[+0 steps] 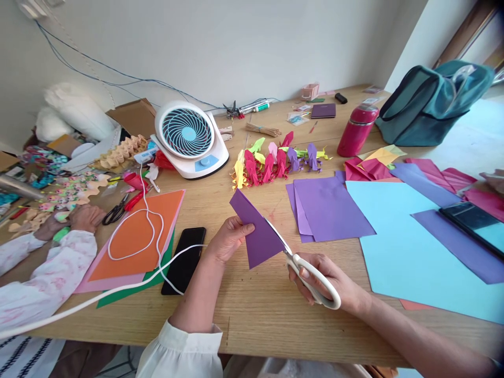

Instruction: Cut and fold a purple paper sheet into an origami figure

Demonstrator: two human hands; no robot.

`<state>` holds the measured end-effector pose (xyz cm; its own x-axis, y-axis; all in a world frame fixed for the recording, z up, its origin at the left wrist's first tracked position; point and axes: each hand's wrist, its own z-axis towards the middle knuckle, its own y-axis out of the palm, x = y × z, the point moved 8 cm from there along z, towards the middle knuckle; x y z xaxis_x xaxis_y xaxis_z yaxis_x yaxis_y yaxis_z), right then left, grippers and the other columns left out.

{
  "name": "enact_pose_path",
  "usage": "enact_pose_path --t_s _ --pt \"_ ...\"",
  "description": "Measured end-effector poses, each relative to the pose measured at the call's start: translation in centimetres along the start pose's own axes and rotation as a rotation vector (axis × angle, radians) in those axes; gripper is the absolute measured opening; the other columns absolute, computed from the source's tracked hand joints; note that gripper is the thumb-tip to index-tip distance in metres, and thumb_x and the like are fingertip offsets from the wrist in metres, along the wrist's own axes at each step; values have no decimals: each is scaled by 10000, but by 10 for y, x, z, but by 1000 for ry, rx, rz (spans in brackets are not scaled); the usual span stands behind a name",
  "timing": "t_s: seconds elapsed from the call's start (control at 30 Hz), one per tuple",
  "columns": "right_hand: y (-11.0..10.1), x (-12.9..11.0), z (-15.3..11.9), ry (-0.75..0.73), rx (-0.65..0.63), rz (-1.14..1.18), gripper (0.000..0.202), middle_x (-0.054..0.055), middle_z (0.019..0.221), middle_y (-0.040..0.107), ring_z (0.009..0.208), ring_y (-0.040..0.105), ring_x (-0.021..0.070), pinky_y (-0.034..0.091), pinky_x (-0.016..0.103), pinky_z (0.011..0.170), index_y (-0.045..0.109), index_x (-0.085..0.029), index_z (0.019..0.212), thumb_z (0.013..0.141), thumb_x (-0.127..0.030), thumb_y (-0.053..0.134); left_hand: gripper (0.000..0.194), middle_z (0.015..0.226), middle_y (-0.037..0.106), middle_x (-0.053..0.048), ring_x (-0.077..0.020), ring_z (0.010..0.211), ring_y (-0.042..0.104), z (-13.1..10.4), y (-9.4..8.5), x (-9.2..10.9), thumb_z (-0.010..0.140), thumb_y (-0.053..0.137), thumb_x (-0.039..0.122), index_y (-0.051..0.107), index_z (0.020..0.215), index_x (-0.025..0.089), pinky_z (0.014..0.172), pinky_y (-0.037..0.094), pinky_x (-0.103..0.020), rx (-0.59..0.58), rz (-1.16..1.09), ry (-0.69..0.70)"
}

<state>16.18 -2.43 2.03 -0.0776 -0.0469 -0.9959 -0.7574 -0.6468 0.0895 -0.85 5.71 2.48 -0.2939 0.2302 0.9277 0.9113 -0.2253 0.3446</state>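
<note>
Between thumb and fingers, my left hand [229, 239] pinches a folded sheet of purple paper [258, 231] above the table. My right hand [326, 281] grips white-handled scissors [321, 289], their blades at the sheet's right edge with the paper between them. Beyond the hands lie more purple sheets [334, 210], and behind these is a row of folded paper figures [268, 165] in yellow, red, pink and purple. A black phone [185, 260] rests on the table left of my left forearm, with a white cable across it.
A white fan [189, 136] stands at the back left. At the left edge are another person's hands [84, 218], near black scissors [115, 210] and orange paper [137, 236]. Blue paper [409, 247], a red bottle [357, 130] and a teal bag [429, 105] are on the right.
</note>
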Motion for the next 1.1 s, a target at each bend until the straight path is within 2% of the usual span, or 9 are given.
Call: enact_pose_path --t_s 0.23,0.47,0.87,1.1 --pt "3 2 0 33 -27 86 483 -14 524 569 447 450 96 377 243 489 535 -165 854 935 -640 497 264 859 792 -78 -248 913 732 0 2 2 637 894 316 804 830 161 924 520 -362 8 19 0" --pt "5 -3 -1 35 -57 90 493 -10 545 571 464 457 98 394 244 497 524 -170 861 939 -654 472 268 844 792 -79 -237 821 739 -2 -1 2 608 903 305 800 809 159 856 535 -351 23 -9 -20" --pt "5 -4 0 43 -47 61 538 3 568 595 475 493 112 417 250 497 520 -176 856 915 -708 464 259 872 792 -87 -253 881 738 -3 7 -1 634 888 292 796 829 149 859 532 -349 -38 35 -54" --pt "4 -2 0 47 -36 50 525 -23 525 546 448 448 96 382 240 484 516 -177 834 925 -692 465 269 882 792 -92 -252 883 738 -2 6 -2 637 887 292 797 843 144 855 531 -339 -35 36 -52"
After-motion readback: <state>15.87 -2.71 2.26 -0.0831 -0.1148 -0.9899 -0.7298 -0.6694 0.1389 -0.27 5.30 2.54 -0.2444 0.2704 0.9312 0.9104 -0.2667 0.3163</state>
